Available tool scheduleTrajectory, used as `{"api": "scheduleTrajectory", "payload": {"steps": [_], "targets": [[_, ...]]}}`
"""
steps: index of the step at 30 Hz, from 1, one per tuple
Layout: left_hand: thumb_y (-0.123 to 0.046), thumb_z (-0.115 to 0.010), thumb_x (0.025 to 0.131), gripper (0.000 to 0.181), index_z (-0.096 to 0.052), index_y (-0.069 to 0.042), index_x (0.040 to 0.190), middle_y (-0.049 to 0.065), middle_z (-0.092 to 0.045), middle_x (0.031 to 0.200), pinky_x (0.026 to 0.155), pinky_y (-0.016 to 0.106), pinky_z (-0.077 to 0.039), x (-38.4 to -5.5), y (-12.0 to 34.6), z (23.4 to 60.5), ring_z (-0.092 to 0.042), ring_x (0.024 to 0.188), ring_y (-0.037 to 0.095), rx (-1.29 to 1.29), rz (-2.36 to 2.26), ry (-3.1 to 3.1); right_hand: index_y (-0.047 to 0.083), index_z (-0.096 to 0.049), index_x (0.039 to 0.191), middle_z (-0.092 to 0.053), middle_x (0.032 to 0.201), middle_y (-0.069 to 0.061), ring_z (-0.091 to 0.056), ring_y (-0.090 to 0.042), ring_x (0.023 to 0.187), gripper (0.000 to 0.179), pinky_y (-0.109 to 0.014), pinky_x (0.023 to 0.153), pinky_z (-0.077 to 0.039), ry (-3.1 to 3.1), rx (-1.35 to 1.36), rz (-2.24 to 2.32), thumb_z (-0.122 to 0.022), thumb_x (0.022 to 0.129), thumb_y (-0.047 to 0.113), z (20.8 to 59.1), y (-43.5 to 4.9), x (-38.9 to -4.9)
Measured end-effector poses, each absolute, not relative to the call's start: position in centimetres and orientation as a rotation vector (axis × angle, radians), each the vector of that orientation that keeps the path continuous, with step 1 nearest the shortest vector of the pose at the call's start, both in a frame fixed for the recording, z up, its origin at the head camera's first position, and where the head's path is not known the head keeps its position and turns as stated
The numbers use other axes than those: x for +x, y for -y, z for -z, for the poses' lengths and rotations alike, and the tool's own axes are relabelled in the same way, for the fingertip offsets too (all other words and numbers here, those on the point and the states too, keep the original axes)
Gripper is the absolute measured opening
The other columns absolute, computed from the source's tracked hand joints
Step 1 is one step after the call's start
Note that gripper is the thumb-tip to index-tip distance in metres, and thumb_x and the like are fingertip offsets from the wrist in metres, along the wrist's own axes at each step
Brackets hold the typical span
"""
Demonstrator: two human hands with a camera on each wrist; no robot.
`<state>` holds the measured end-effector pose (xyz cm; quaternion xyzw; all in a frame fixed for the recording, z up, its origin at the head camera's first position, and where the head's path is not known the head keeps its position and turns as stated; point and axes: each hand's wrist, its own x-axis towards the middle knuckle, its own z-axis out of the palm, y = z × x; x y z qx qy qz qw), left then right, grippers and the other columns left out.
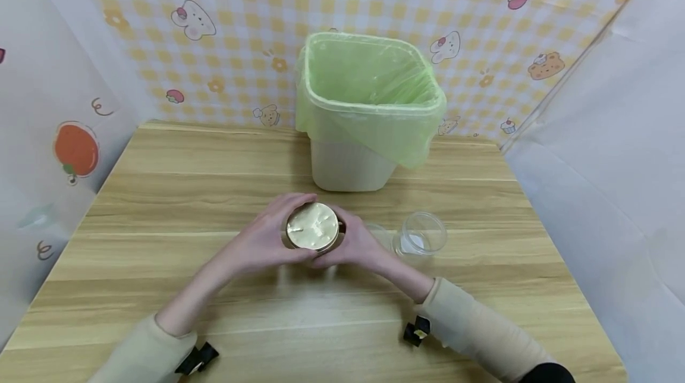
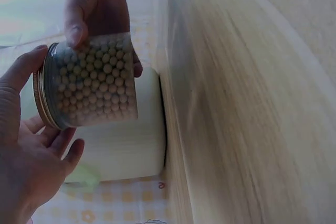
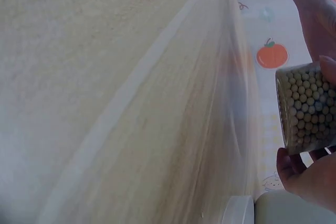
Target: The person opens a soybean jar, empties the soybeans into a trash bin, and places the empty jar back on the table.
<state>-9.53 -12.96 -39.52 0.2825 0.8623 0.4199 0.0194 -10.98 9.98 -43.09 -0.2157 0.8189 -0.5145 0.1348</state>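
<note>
A clear jar [image 2: 97,82] packed with small pale round beads is held upright a little above the table, a gap showing beneath its base in the left wrist view. It has a shiny gold lid [image 1: 313,226]. My left hand [image 1: 264,239] grips around the lid, thumb on the near side and fingers on the far side. With my right hand [image 1: 360,244] I hold the jar's body lower down, on the opposite side. In the right wrist view the lid lies outside the picture, and the beads [image 3: 310,103] show through the wall.
Beyond the hands stands a white bin [image 1: 350,166] with a green plastic liner [image 1: 374,121] over its rim. To the right of my right hand is a clear plastic cup [image 1: 436,234], with another transparent piece [image 1: 381,233] partly hidden beside it. All stand on a wood-grain table [image 1: 187,169].
</note>
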Motion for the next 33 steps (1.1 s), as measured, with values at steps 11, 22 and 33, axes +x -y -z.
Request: {"api": "scheduleTrajectory", "payload": {"steps": [11, 22, 33], "targets": [[-0.048, -0.091, 0.071, 0.098, -0.049, -0.013, 0.151, 0.008, -0.052, 0.142, 0.107, 0.059, -0.048, -9.0, 11.7, 40.0, -0.052, 0.132, 0.029, 0.775, -1.26, -2.878, 0.01, -0.051, 0.146, -0.062, 0.143, -0.011, -0.058, -0.027, 0.133, 0.097, -0.048, 0.114, -0.045, -2.51, -0.563, 1.491, -0.098, 0.062, 0.02, 43.5, -9.5, -10.5], [-0.057, -0.089, 0.07, 0.109, -0.042, -0.012, 0.157, 0.011, -0.049, 0.147, 0.108, 0.059, -0.047, -9.0, 11.4, 39.7, -0.049, 0.136, 0.032, 0.702, -1.114, -2.95, 0.01, -0.053, 0.143, -0.064, 0.138, -0.01, -0.061, -0.026, 0.128, 0.094, -0.046, 0.111, -0.047, -2.516, -0.569, 1.517, -0.099, 0.061, 0.018, 43.3, -9.7, -10.7], [-0.036, -0.085, 0.083, 0.087, -0.041, -0.024, 0.157, 0.002, -0.045, 0.16, 0.117, 0.064, -0.035, -10.0, 13.8, 38.5, -0.042, 0.149, 0.03, 0.931, -1.333, -2.438, 0.017, -0.052, 0.145, -0.063, 0.139, -0.001, -0.059, -0.017, 0.126, 0.094, -0.037, 0.111, -0.047, -2.242, -0.732, 1.511, -0.097, 0.063, 0.011, 42.1, -10.3, -11.0]]}}
